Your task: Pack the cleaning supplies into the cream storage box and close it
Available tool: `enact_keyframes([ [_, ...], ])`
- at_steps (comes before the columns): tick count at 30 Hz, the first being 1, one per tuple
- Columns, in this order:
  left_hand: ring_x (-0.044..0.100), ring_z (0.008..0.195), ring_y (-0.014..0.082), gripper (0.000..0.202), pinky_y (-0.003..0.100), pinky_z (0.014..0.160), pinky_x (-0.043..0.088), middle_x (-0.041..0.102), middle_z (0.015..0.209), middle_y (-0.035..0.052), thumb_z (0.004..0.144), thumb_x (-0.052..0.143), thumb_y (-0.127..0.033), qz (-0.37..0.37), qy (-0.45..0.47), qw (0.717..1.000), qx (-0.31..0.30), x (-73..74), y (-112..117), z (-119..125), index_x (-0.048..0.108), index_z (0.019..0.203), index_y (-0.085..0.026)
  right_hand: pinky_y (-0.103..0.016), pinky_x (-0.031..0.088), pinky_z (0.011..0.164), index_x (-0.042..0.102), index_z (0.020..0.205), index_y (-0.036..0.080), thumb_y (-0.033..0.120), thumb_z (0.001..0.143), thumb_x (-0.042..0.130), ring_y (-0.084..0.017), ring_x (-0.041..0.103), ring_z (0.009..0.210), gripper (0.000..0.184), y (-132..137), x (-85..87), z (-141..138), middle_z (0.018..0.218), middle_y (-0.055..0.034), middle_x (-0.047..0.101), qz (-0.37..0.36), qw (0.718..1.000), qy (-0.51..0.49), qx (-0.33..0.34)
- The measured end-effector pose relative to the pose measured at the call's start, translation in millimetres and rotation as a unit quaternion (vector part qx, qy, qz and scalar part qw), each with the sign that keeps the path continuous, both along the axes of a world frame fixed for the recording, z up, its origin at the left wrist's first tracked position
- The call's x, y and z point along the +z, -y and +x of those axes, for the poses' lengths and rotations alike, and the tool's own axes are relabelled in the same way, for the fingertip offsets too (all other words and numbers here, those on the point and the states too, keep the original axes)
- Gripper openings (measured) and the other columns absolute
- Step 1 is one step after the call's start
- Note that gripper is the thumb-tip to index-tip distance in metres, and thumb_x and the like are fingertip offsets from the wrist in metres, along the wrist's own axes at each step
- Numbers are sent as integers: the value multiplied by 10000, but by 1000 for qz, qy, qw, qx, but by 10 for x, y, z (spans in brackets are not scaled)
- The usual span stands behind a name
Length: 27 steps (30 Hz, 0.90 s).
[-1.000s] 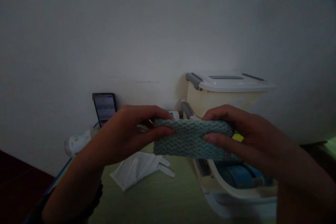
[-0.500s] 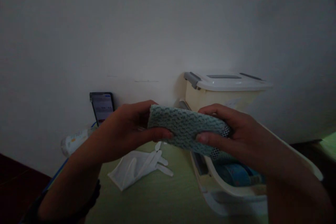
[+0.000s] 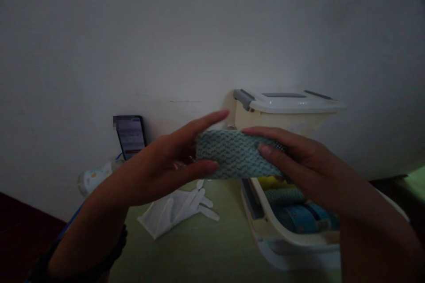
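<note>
A folded pale green cloth (image 3: 237, 154) with a ribbed, wavy texture is held up level between my two hands, above the table. My left hand (image 3: 172, 159) grips its left end, thumb in front and index finger stretched out over the top. At the other end my right hand (image 3: 302, 159) is closed on the cloth, with its thumb on the front face. A black-and-white checked edge shows beside the right fingers. Below my right hand, an open cream bin (image 3: 282, 232) contains a similar green roll (image 3: 285, 196), a blue patterned item (image 3: 300, 219) and something yellow.
White gloves (image 3: 175, 210) lie on the green tabletop (image 3: 186, 252). A phone (image 3: 131, 137) leans against the wall at the left, near a clear patterned container (image 3: 96, 177). Behind the open bin stands a lidded cream box (image 3: 265, 119) with grey latches.
The cloth has turned more level, with its front face flatter toward me. My left index finger has lifted and straightened. My right thumb has shifted up and right along the cloth.
</note>
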State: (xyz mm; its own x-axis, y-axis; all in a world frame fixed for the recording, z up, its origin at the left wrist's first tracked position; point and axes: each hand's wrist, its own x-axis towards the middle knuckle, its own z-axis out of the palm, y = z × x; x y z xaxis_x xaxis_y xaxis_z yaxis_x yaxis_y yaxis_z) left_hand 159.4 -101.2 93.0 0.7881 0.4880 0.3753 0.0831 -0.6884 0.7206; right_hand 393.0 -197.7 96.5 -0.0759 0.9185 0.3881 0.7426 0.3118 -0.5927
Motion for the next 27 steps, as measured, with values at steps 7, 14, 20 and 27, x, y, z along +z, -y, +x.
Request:
enact_keyframes([
  [7,647,881,137,273,210,752,524,687,1046,27,849,608,-195,34,-58,995,-68,-9,-39,21,634,1118,-236,-298,524,823,617,1190,302,321,902,514,-175,644,963,306,4,49,9,1121,-3,684,-32,998,31,54],
  [14,627,924,142,437,219,806,514,638,1093,12,799,672,-249,49,-51,997,-24,-66,-51,-5,516,1207,-265,-267,549,762,531,1247,382,417,780,668,-146,644,889,488,26,54,-19,1129,45,655,-63,996,47,39],
  [20,598,981,167,620,229,792,523,582,1162,34,799,669,-273,64,-62,996,0,-79,-52,-4,376,1345,-290,-369,503,914,408,1382,317,439,747,685,-244,584,1126,703,19,29,-26,1332,-26,556,-30,996,81,-1],
  [27,607,984,180,610,263,831,519,589,1173,56,808,657,-307,80,-71,994,14,-71,-51,9,379,1350,-268,-379,514,878,398,1381,259,415,761,675,-260,607,1086,697,23,13,-32,1314,-82,566,-23,993,111,-15],
])
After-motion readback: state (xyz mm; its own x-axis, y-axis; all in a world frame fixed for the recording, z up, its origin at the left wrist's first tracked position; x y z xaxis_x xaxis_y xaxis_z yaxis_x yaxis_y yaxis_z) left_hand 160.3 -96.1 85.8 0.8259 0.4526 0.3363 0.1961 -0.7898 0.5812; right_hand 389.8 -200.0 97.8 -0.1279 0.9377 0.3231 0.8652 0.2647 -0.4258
